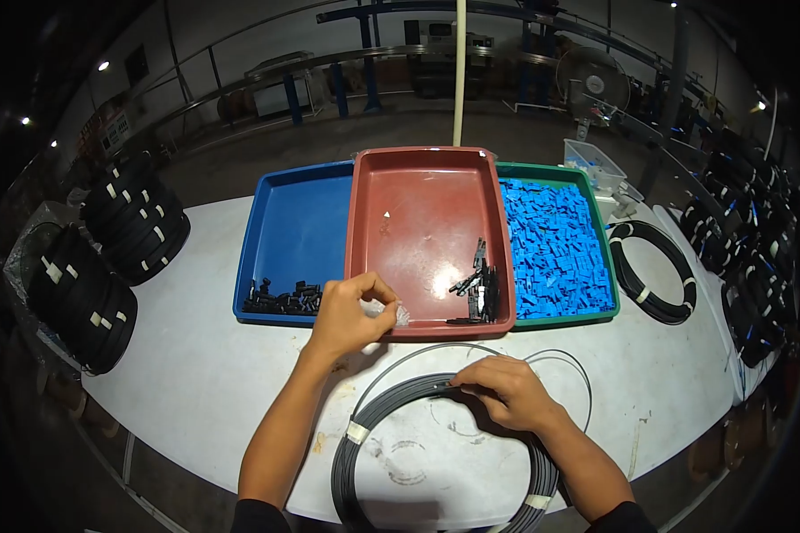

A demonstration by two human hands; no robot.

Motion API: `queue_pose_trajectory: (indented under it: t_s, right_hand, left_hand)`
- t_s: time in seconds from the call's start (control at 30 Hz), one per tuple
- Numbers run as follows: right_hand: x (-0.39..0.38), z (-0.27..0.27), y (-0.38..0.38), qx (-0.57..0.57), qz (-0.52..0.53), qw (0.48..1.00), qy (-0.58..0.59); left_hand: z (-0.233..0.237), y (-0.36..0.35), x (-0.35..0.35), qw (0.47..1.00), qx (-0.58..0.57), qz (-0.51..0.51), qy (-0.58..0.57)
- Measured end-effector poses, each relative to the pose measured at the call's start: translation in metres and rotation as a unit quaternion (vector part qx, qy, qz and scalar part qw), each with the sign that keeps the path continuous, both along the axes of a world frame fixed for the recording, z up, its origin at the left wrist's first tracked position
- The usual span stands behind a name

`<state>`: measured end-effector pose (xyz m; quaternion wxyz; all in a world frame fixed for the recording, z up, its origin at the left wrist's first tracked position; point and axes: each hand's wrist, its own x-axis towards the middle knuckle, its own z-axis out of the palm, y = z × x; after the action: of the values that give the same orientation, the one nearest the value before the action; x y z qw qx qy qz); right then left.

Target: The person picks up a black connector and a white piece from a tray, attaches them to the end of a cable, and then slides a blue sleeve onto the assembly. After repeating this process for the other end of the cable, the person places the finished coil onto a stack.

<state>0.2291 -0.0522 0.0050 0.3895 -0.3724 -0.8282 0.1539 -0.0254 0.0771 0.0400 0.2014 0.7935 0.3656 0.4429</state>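
My left hand point(351, 311) is over the near rim of the red tray point(427, 200), at a small heap of clear whitish pieces point(402, 316). Its thumb and fingers are closed together; whatever is between them is too small to make out. On the white table lies a coil of dark grey cable point(347, 466), bound with pale tape point(357, 433). My right hand point(507, 391) pinches cable at the coil's far side, where a small dark end shows by the fingertips. A loose loop of cable point(585, 373) arcs out behind this hand.
Small black parts point(484, 298) lie in the red tray's right corner, others point(284, 298) in the blue tray point(302, 222). The green tray point(606, 266) holds many blue pieces point(551, 249). Taped black coils stand left point(138, 218) and right point(653, 271). A clear bin point(594, 164) stands behind.
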Motion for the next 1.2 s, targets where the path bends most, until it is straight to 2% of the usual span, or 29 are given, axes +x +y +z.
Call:
queue_pose_trajectory:
  t_s: [0.03,0.07,0.17,0.3,0.37,0.57,0.8,0.87,0.9,1.2]
  right_hand:
    - [-0.001,0.000,0.000,0.004,-0.001,1.000,0.012]
    - [-0.001,0.000,0.000,0.006,-0.004,1.000,0.012]
    - [-0.001,0.001,-0.001,0.004,-0.032,0.999,0.032]
    - [-0.001,0.003,-0.003,0.014,-0.081,0.995,0.054]
    - [-0.001,0.004,-0.003,0.010,-0.104,0.990,0.090]
    - [0.000,0.006,-0.002,0.051,-0.096,0.990,0.086]
    - [-0.001,0.005,-0.001,0.049,-0.089,0.992,0.078]
    - [-0.002,0.004,-0.001,0.049,-0.084,0.992,0.079]
    - [-0.001,0.004,-0.001,0.053,-0.081,0.992,0.075]
    - [-0.003,0.009,-0.003,0.053,-0.081,0.992,0.085]
  left_hand:
    - [0.003,-0.011,0.001,0.998,-0.070,-0.006,0.007]
    - [-0.005,-0.016,0.003,0.997,-0.055,-0.045,-0.025]
    - [-0.021,-0.036,0.011,0.971,-0.183,-0.103,-0.112]
    - [-0.028,-0.058,0.025,0.947,-0.215,-0.155,-0.180]
    - [-0.038,-0.062,0.028,0.949,-0.196,-0.162,-0.188]
    - [-0.047,-0.072,0.029,0.939,-0.183,-0.170,-0.238]
    - [-0.050,-0.073,0.026,0.952,-0.176,-0.156,-0.195]
    - [-0.051,-0.072,0.027,0.959,-0.144,-0.158,-0.187]
    - [-0.048,-0.073,0.022,0.957,-0.187,-0.161,-0.150]
    - [-0.048,-0.074,0.025,0.960,-0.149,-0.153,-0.180]
